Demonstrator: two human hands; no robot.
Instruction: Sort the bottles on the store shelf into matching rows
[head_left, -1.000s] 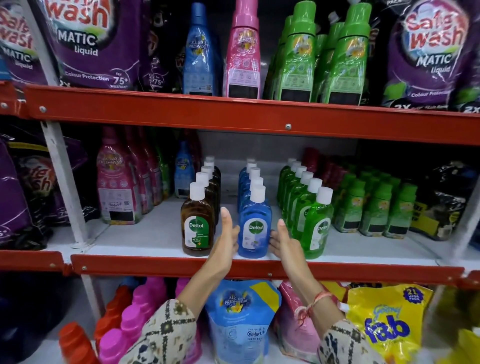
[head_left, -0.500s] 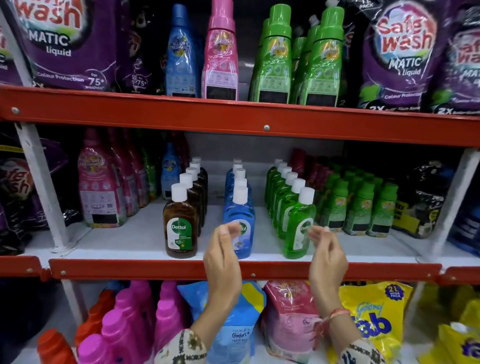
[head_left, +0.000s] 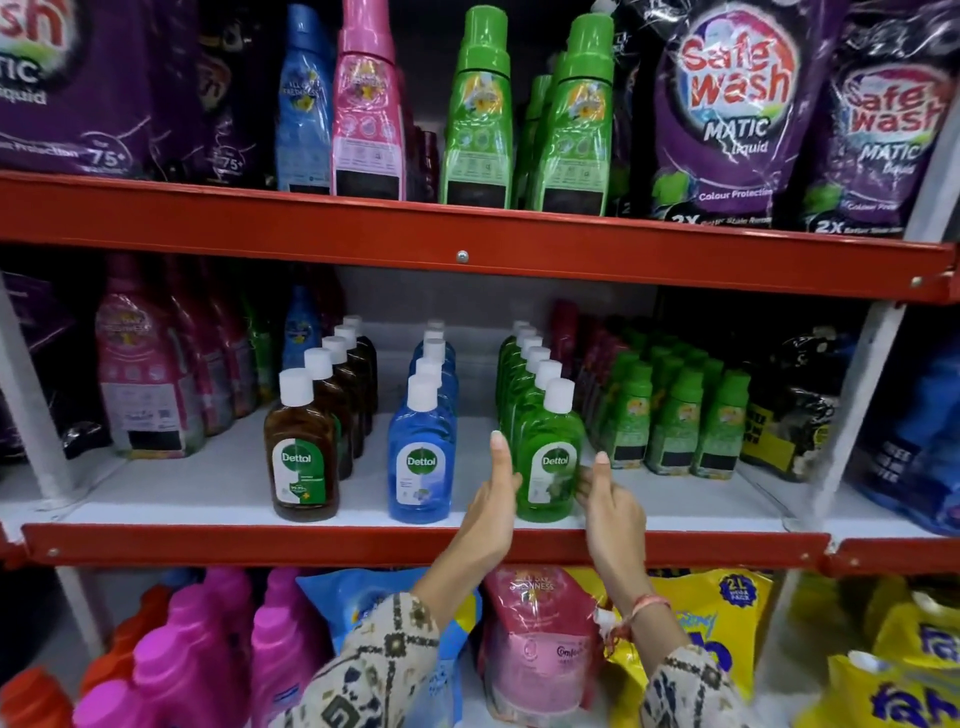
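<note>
My left hand (head_left: 493, 499) and right hand (head_left: 605, 501) cup the front green plastic Dettol bottle (head_left: 549, 462) from both sides, fingers loosely open, not clamped. It stands at the white shelf's (head_left: 156, 493) red front lip (head_left: 260, 545); bare shelf lies beside each hand.

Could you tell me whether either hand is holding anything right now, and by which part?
Nothing is clearly held: the left hand and right hand flank the lower body of the front green bottle, fingers open.
</note>
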